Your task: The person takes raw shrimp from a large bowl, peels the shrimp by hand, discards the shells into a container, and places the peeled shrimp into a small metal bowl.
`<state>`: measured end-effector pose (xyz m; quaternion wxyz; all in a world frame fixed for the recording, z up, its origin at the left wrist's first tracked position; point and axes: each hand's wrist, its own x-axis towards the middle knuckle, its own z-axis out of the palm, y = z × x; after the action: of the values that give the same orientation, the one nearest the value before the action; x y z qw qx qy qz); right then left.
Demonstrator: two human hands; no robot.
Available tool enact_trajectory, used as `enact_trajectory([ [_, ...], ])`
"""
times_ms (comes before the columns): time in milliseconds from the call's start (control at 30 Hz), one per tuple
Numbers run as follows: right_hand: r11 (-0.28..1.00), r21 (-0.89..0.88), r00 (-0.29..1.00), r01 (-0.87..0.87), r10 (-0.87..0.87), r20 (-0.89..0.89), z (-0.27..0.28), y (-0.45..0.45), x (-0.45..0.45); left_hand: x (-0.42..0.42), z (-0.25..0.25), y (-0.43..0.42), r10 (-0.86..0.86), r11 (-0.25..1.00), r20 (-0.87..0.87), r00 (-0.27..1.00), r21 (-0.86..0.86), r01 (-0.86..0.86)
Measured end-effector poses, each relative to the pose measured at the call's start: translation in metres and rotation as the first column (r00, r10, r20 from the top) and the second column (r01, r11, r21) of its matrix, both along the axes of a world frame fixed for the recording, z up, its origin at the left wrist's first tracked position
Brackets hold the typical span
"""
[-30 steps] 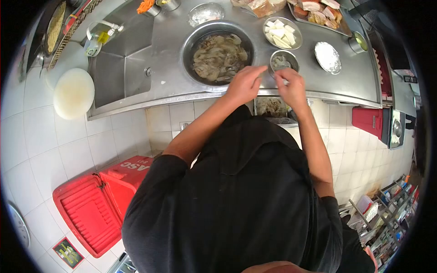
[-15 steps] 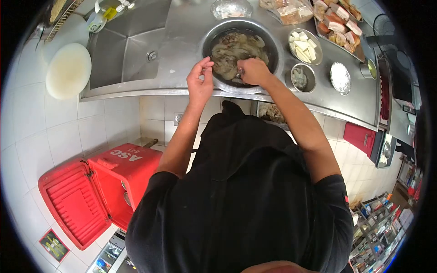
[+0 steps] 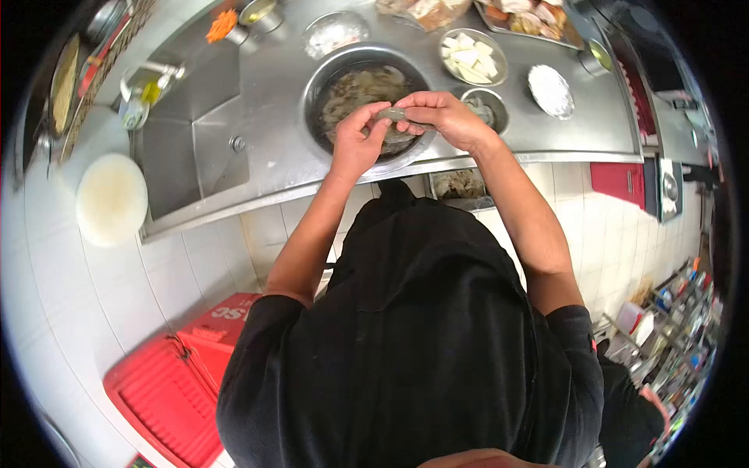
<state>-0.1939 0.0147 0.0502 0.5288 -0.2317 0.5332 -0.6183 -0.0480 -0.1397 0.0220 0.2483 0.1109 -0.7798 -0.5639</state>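
A raw grey shrimp (image 3: 392,115) is held between my two hands over a large metal bowl (image 3: 310,86). My left hand (image 3: 360,138) pinches it from the left, and my right hand (image 3: 443,117) grips its other end. More raw shrimp (image 3: 363,87) lie heaped in the bowl below. Just right of the bowl, partly behind my right hand, stands a small metal container (image 3: 502,117) with pale peeled shrimp (image 3: 481,111) inside. Under the counter edge, a tray (image 3: 473,204) holds brownish scraps that look like shells.
A sink (image 3: 183,148) is on the left of the steel counter. A bowl of white chunks (image 3: 473,58), a foil-covered dish (image 3: 551,91) and a meat tray (image 3: 538,35) sit at the right. A red cooler box (image 3: 168,394) stands open at lower left.
My right hand has come up out of the bowl with a shrimp, and my left hand now meets it there. The camera view has turned and shifted.
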Motion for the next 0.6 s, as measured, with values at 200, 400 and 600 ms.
enact_trajectory([
  [200, 0.980, 0.096, 0.660, 0.176, -0.045, -0.750, 0.010, 0.066, 0.006, -0.029, 0.018, 0.046, -0.177, 0.984, 0.101, 0.979, 0.016, 0.176],
  [400, 0.896, 0.066, 0.341, 0.438, -0.098, -0.935, -0.025, 0.145, 0.021, -0.056, 0.000, 0.103, -0.299, 0.925, 0.184, 0.936, -0.183, 0.332],
  [600, 0.856, -0.113, 0.138, 0.504, -0.209, -0.968, -0.049, 0.205, 0.037, -0.066, -0.044, 0.145, -0.451, 0.892, 0.342, 0.824, 0.157, 0.423],
])
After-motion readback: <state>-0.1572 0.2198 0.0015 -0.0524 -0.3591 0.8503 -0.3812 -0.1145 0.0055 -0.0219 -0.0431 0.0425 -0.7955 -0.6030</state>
